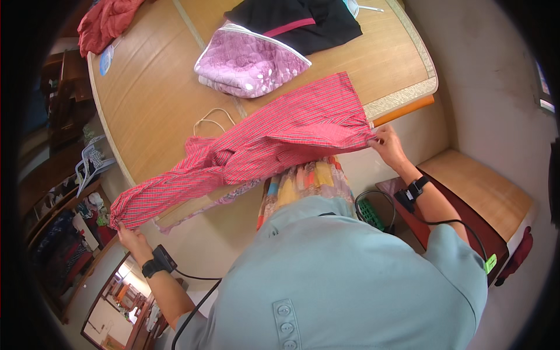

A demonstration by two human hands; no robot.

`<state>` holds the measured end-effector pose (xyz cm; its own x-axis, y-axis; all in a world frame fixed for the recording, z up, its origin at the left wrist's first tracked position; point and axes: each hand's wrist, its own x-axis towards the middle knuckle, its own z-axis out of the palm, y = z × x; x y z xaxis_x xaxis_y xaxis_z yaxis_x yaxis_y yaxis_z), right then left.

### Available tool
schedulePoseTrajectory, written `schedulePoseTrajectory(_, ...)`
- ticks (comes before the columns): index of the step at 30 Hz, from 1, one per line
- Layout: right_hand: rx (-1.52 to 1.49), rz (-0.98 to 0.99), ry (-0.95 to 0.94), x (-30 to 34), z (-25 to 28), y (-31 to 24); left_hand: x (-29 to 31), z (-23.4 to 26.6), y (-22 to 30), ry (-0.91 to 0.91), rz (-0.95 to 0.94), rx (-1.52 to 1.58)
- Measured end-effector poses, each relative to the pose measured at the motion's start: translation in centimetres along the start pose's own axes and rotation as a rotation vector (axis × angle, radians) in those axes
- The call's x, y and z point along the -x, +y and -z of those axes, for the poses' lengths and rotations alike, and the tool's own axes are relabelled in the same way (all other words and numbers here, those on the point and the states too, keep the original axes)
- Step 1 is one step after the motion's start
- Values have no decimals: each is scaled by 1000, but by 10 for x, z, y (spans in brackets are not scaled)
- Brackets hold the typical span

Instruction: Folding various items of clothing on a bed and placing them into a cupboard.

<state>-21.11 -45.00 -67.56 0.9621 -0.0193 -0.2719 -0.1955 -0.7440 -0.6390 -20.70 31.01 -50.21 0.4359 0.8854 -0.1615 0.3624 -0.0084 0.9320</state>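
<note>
Head view shows your left hand [131, 239] and right hand [388, 146] each pinching an end of the red striped cotton shirt [262, 146], stretched above the wooden table [146, 99]; light, limp cloth, probably best gripped at its edges.

Head view: one wide fisheye camera, worn on the person's head, facing steeply down over the chest and out across the bed mat [163, 99]. Close range; the light blue shirt [350, 274] fills the lower middle. Both forearms enter from the lower edge, the left hand [131, 238] at lower left, the right hand [388, 146] at right. Straight edges bow toward a dark rim. No second view shown.
</note>
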Motion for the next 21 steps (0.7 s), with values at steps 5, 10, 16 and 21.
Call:
schedulePoseTrajectory(5, -168, -21, 313, -54, 3, 0, -16, 18, -8, -35, 28, -56)
schedulePoseTrajectory(10, -559, -480, 36, -136, -27, 40, 8, 10, 1, -33, 9, -45)
schedulePoseTrajectory(16, -229, -371, -17, -192, -55, 57, 45, 8, 12, 25, 12, -32)
schedulePoseTrajectory(21, -131, -346, 73, -220, -73, 55, 54, 32, 3, 114, 66, 23)
